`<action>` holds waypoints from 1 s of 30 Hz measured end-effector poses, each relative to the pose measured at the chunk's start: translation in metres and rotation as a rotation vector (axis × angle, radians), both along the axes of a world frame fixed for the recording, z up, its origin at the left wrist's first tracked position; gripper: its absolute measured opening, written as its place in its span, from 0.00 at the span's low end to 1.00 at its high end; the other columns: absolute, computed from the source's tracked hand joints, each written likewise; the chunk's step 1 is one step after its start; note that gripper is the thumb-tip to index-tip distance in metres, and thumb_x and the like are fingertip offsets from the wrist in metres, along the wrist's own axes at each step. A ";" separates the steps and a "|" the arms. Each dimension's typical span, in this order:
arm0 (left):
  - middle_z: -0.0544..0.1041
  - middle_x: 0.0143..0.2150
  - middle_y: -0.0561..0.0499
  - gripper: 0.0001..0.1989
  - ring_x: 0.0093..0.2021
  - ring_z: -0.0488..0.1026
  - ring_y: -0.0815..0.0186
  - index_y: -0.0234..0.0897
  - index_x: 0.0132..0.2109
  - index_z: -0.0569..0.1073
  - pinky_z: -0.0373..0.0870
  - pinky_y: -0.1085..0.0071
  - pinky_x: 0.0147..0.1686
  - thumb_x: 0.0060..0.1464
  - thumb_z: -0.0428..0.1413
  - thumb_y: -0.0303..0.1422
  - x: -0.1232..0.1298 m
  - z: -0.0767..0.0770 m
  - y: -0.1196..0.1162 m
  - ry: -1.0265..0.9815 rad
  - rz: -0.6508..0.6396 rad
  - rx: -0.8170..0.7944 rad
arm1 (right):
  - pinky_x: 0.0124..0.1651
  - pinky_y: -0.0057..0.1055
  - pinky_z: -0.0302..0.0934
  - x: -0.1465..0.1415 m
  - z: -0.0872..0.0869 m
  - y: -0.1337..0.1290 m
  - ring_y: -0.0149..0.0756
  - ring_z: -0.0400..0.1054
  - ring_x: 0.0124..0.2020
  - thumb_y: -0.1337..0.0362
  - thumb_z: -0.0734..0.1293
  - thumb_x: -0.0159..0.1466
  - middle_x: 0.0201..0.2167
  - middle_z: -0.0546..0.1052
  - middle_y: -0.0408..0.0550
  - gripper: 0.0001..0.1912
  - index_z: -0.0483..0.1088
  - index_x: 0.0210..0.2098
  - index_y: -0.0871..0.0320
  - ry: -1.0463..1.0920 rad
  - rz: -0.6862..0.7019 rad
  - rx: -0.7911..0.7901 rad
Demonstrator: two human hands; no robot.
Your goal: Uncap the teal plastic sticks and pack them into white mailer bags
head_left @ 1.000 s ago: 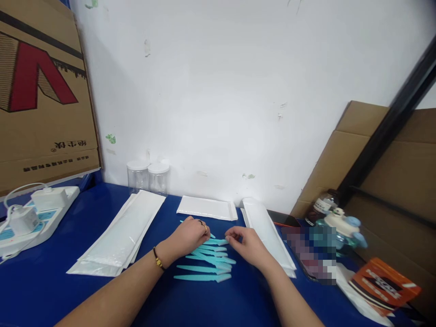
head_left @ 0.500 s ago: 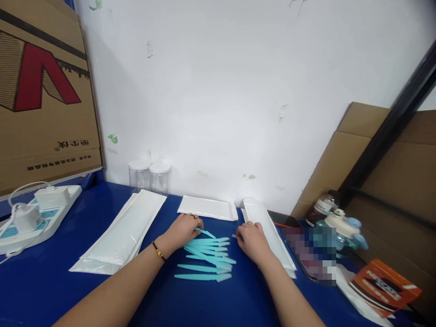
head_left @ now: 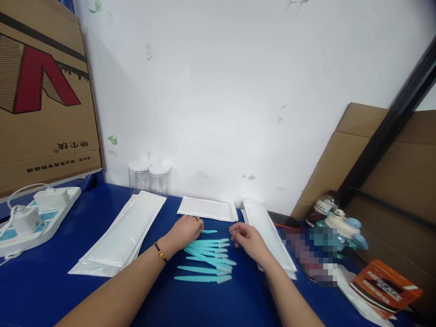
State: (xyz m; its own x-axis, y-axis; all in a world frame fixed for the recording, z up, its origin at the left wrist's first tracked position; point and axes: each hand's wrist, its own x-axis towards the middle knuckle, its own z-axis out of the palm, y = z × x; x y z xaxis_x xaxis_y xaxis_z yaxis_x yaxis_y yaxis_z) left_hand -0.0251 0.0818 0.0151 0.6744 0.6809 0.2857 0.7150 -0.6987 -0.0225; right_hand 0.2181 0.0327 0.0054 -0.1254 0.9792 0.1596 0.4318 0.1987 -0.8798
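My left hand [head_left: 186, 232] is closed around a turquoise eyebrow razor [head_left: 210, 231], whose tip sticks out to the right of the fingers. Below it, several more turquoise eyebrow razors [head_left: 204, 270] lie roughly side by side on the blue tabletop, some crossing each other, with pale blade ends to the right. My right hand [head_left: 248, 240] is closed in a pinch to the right of the razor tip, apart from it. A tiny pale bit shows at its fingertips, too small to name.
White padded mailers lie left [head_left: 126, 231], behind [head_left: 207, 208] and right [head_left: 269, 231] of the razors. Two clear jars [head_left: 149, 179] stand against the wall. A power strip [head_left: 57, 222] is at far left; a teal bottle [head_left: 344, 231] and orange pouch [head_left: 386, 288] sit at right.
The razor in my left hand has turned from slanting down to nearly level. My right hand has shifted slightly left and its fingers have turned, showing the pinch.
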 end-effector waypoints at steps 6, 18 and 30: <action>0.73 0.32 0.50 0.10 0.33 0.70 0.65 0.36 0.34 0.68 0.59 0.69 0.35 0.60 0.44 0.31 0.001 0.010 -0.005 -0.048 -0.025 0.008 | 0.26 0.26 0.57 -0.011 0.001 -0.002 0.30 0.68 0.22 0.53 0.64 0.57 0.23 0.74 0.44 0.15 0.66 0.33 0.61 0.241 0.031 -0.088; 0.73 0.32 0.52 0.10 0.36 0.70 0.66 0.37 0.34 0.68 0.58 0.70 0.36 0.61 0.44 0.32 0.007 0.014 -0.014 -0.107 -0.095 -0.029 | 0.27 0.26 0.57 -0.018 0.007 -0.006 0.30 0.69 0.22 0.50 0.64 0.57 0.25 0.75 0.46 0.18 0.66 0.32 0.60 0.322 0.079 -0.079; 0.71 0.30 0.52 0.12 0.32 0.68 0.68 0.35 0.32 0.68 0.58 0.72 0.34 0.61 0.43 0.31 0.016 0.017 -0.028 -0.146 -0.163 -0.046 | 0.28 0.28 0.60 -0.022 0.004 -0.010 0.29 0.67 0.22 0.53 0.65 0.57 0.25 0.74 0.45 0.15 0.69 0.33 0.61 0.227 0.117 -0.083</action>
